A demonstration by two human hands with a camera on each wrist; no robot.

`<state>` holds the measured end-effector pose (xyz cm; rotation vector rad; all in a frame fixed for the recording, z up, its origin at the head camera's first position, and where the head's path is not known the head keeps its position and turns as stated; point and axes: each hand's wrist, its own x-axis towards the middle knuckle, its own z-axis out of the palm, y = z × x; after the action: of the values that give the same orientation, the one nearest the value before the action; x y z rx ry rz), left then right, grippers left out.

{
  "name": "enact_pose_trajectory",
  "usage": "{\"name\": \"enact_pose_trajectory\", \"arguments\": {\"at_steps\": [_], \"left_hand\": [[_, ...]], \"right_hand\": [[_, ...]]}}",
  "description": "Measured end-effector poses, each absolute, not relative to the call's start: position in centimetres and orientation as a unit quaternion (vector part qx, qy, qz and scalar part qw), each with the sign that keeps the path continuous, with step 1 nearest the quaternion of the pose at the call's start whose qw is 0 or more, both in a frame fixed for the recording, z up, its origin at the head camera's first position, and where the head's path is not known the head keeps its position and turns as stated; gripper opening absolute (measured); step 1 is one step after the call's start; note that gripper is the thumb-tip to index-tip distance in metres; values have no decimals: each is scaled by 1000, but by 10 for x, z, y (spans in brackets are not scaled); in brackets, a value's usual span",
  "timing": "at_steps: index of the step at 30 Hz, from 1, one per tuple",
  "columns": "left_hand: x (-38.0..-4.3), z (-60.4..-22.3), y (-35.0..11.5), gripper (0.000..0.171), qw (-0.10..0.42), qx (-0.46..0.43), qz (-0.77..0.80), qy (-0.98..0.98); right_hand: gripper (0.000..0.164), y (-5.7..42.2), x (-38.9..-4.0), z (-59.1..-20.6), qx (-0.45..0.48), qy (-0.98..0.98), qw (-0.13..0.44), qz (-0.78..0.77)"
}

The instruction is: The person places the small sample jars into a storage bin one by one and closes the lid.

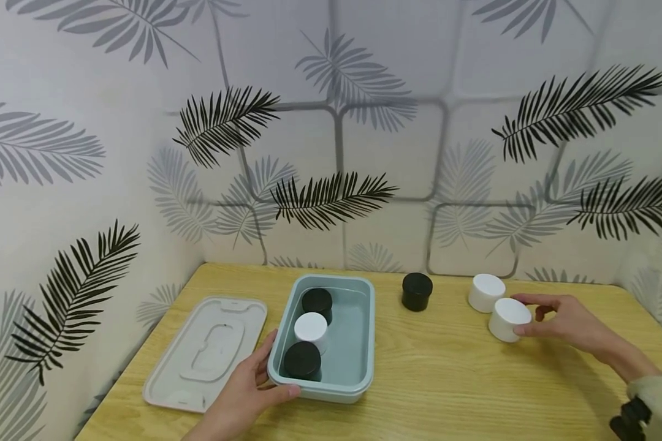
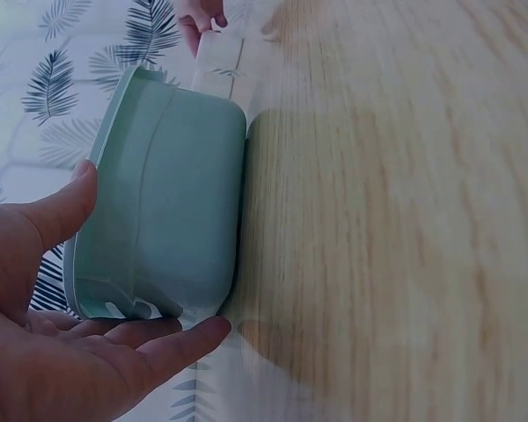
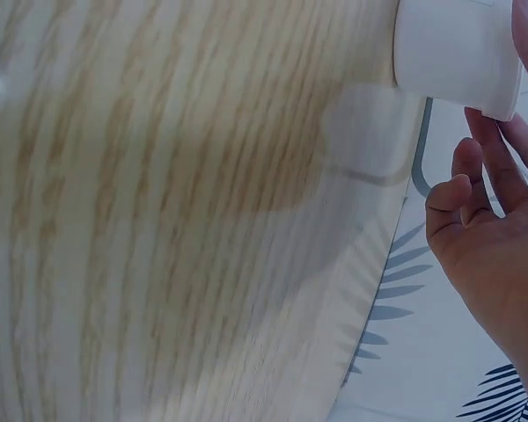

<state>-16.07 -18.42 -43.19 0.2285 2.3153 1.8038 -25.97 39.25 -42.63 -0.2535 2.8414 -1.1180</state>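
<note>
My left hand (image 1: 245, 389) holds the near left corner of a pale blue-green plastic container (image 1: 347, 395), thumb on the rim and fingers along its side. In the left wrist view the container (image 2: 176, 193) sits on the table. Along its left side stand a black-lidded jar (image 1: 317, 300), a white jar (image 1: 311, 327) and another black-lidded jar (image 1: 302, 361). At the right, my right hand (image 1: 574, 324) pinches a white jar (image 1: 509, 318) between thumb and forefinger. In the right wrist view this white jar (image 3: 458, 48) is partly cut off.
A second white jar (image 1: 486, 293) stands just behind the held one. To its left is a black jar (image 1: 417, 291). A flat greyish lid (image 1: 206, 352) lies left of the container on the wooden table (image 1: 430, 380). A leaf-patterned wall (image 1: 386, 233) rises behind.
</note>
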Motion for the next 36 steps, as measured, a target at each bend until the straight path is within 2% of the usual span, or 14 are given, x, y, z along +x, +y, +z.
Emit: {"name": "enact_pose_trajectory", "arguments": {"at_steps": [10,22,29,36], "left_hand": [[-160,-430,-182,110,98,66,607,786],[-161,-433,-184,110,97,79,613,780],[-161,-432,-184,110,96,78,612,781],[-161,-433,-185,110,100,80,618,776]], "right_hand": [[71,392,-263,-434,-79,926,35,-366],[74,394,-262,-441,-47,916,42,-397],[70,386,-252,-436,-36,910,25,-411],[68,359,-243,-418,-50,900,15,-432]]}}
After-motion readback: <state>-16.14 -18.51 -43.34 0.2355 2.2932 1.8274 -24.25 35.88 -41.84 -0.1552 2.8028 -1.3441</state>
